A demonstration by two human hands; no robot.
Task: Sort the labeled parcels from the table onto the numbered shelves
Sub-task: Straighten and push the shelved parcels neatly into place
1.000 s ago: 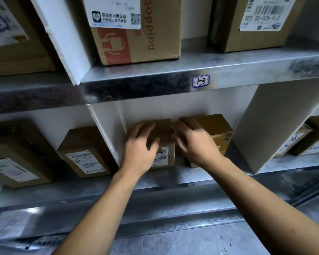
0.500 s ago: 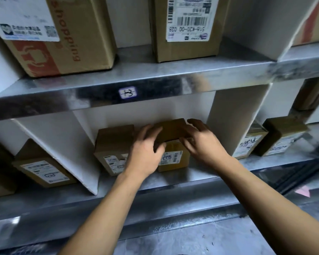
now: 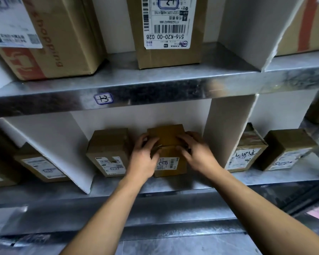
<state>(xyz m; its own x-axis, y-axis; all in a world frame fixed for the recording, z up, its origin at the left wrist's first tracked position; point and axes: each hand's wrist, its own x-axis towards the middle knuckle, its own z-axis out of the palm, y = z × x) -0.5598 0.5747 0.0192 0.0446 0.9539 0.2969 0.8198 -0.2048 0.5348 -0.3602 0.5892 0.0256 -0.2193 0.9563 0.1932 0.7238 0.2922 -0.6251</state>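
- Cardboard, plain brown: the small brown parcel (image 3: 167, 137) stands in the middle bay of the lower steel shelf (image 3: 118, 185). It sits between a neighbouring parcel (image 3: 108, 151) on its left and the white divider board (image 3: 226, 129) on its right.
- The left hand (image 3: 144, 161) wraps the parcel's upper left corner and the right hand (image 3: 197, 159) wraps the upper right. Fingers of both curl over the top face, so both hands are gripping it.
- The two-sided hold probably serves to square the box up, with its printed label (image 3: 167, 163) facing outward where it can be read.
- A handwritten shelf tag (image 3: 103, 98) on the upper shelf's front edge (image 3: 173, 92) sits above this bay. It reads something like "13", which is likely why the parcel goes here.
- Parcels in the bays to either side also show their labels to the front, so the same habit seems to run along the row.
- Judged stage: placement nearly done, release not yet made.
- Hard to see: the left hand covers part of the label, and the number marked on it is too blurred to check against the tag.
- The fingertips are smeared by motion blur.
- Whether the base lies flat on the shelf cannot be confirmed. A shadow falls in front of it.
- The desk that the parcels come from is out of frame.
- On the upper shelf, the tall parcel (image 3: 166, 34) and the red-printed box (image 3: 63, 34) are cut off at the top.
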